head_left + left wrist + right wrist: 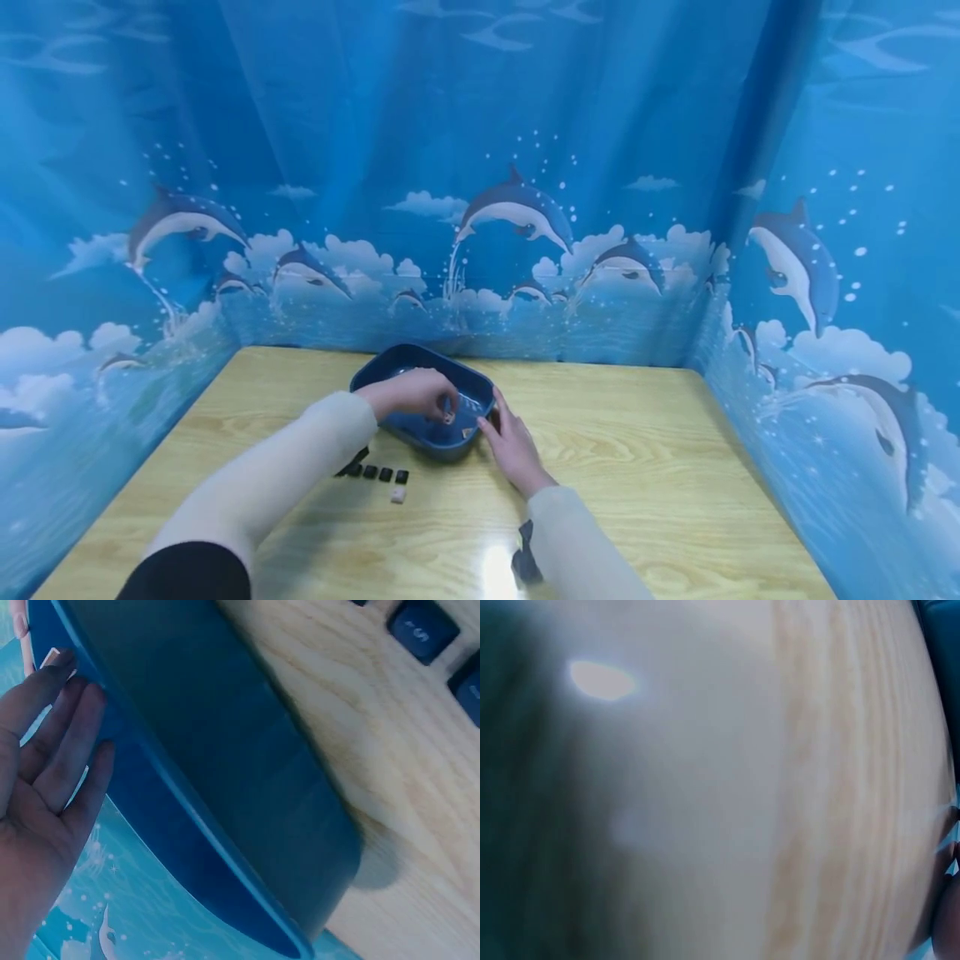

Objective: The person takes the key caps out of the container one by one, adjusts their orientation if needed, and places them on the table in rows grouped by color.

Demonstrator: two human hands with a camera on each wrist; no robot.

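Note:
My left hand [423,393] reaches over the dark blue basin [420,446], its fingertips pinching a small light keycap [448,417]. Beside those fingers in the left wrist view, the light piece [51,657] is mostly hidden. At the basin's right end, my right hand [515,446] rests with its fingers extended, thumb and fingertips right at the rim. Small pieces lie on the basin floor, among them an orange-and-white piece [468,432]. In the right wrist view, only a sliver of the fingers [949,919] shows at the right edge.
A row of black keycaps [386,475] sits on the wooden table [637,467] in front of the basin, with a white keycap [398,495] just below its right end. Behind and at both sides hang blue curtains [360,125] printed with dolphins.

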